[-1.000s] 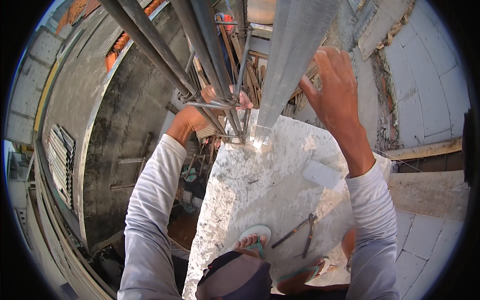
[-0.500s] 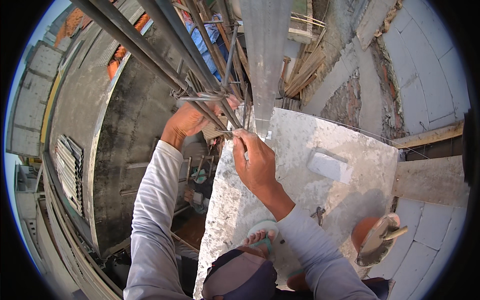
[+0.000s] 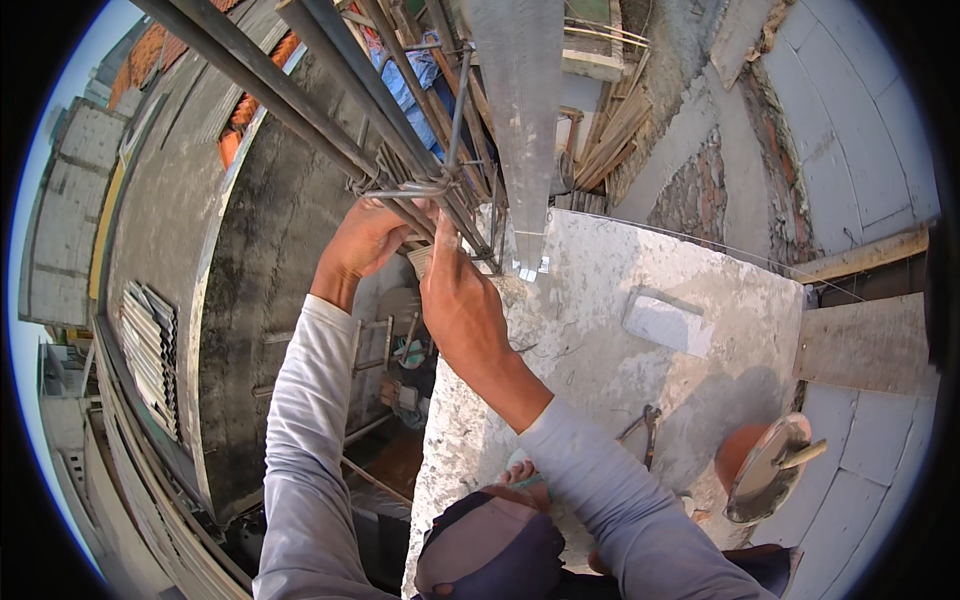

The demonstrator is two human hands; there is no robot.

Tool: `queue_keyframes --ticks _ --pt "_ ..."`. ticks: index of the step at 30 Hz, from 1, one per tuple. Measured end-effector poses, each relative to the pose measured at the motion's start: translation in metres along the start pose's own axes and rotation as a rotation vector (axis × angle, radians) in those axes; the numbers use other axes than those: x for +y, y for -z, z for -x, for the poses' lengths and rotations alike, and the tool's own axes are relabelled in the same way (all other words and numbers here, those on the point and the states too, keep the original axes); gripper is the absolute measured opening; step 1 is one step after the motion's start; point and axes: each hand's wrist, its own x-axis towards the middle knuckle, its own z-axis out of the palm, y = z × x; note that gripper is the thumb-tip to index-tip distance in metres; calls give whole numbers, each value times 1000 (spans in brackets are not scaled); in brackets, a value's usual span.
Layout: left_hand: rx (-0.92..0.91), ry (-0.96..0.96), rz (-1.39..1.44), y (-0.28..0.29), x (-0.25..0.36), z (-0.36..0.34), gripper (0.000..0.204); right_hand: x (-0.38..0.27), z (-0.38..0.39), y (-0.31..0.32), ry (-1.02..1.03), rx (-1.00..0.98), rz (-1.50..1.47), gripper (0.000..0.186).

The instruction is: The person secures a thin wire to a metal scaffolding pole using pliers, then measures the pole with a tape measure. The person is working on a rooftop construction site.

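Right hand [image 3: 462,305] higher; steel bars [image 3: 360,95] lengthwise up-left

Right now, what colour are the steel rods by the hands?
Steel rods: mostly dark grey, clearest in the head view.

Setting: outdoors, in daylight. Floor: a rough, stained concrete slab [image 3: 600,300], sunlit in patches, with shadow towards its near right. Left: a tall cement-rendered wall [image 3: 235,330], dark with staining on its lower face; corrugated sheets [image 3: 150,350] lie beyond it. Far left: orange roof tiles [image 3: 235,130] and a strip of blue sky [image 3: 75,85]. Right: pale grey blockwork [image 3: 850,140] with visible joints. Far right of centre: exposed brickwork [image 3: 695,195] amid grey render.
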Motion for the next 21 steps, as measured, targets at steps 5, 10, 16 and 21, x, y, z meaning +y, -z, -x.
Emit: queue_keyframes --ticks 5,10,16,21 --pt "45 -79 -72 -8 20 12 29 -7 -9 3 -84 40 -32 59" --pt "24 -21 -57 -7 29 16 21 -9 -14 5 -46 139 -26 36" --pt "347 -162 -14 -40 2 38 22 2 -11 5 -47 214 -106 19" --pt "592 -190 32 -83 -34 69 23 15 10 20 59 132 -174 15"
